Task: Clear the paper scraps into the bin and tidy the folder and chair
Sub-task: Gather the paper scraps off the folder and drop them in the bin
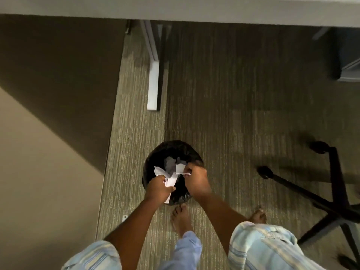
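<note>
Both hands are over the bin [153, 152] on the carpet: the left hand [158, 189] grips paper scraps [171, 181], the right hand [195, 179] pinches another scrap. The clearing step is in hand; next, I think, the fingers must release them inside

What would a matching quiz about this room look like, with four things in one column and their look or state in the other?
Things:
1. bin
2. left hand
3. chair base
4. desk leg

States:
A. white, upright beyond the bin
B. round, black-lined
C. black, wheeled, at the right
D. grips white paper scraps

Pairs: 1-B, 2-D, 3-C, 4-A
</note>
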A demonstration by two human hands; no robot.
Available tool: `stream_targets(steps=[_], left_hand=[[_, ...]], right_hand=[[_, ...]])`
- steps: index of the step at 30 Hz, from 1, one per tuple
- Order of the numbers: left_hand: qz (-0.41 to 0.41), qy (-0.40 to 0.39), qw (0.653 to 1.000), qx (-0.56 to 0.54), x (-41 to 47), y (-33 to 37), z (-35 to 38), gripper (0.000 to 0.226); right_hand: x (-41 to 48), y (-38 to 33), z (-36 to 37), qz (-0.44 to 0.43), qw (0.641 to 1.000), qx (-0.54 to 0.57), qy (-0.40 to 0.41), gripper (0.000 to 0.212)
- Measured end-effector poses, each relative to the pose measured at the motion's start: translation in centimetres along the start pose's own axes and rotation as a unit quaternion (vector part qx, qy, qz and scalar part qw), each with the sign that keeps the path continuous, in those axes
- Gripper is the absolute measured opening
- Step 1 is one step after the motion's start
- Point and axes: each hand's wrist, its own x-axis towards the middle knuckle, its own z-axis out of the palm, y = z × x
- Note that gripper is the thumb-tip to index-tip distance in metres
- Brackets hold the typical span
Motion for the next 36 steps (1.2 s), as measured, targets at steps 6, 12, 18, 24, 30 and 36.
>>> stream_targets(steps=[6, 12, 18, 24, 30, 36], left_hand=[[0.000, -0.042, 0.999, -0.014, 5.2, -1.1, 0.9, 0.040], [-0.010, 0.024, 0.999, 0.031, 7.6, -2.9, 2.1, 0.047], [-0.014, 0.041, 0.999, -0.020, 6.2, -6.1, 2.3, 0.020], [-0.016, 0.086, 0.995, -0.049, 4.2, -6.0, 1.2, 0.026], [0.027, 0.105, 0.993, -0.042, 1.7, -3.2, -0.4, 0.039], [0.075, 0.107, 0.991, -0.022, -1.8, -0.2, -1.8, 0.042]], right_hand=[[2.6, 2.1, 3.8, 0.027, 0.997, 0.000, -0.078, 0.035], [4.5, 5.1, 7.9, 0.043, 0.989, -0.019, -0.142, 0.035], [3.7, 6.6, 9.1, 0.032, 0.985, -0.030, -0.167, 0.035], [1.9, 5.2, 7.0, -0.011, 0.989, -0.082, -0.126, 0.015], [-0.2, 2.7, 4.0, 0.016, 0.991, -0.093, -0.096, 0.019], [-3.0, -0.3, 0.6, -0.022, 0.994, -0.094, -0.057, 0.035]])
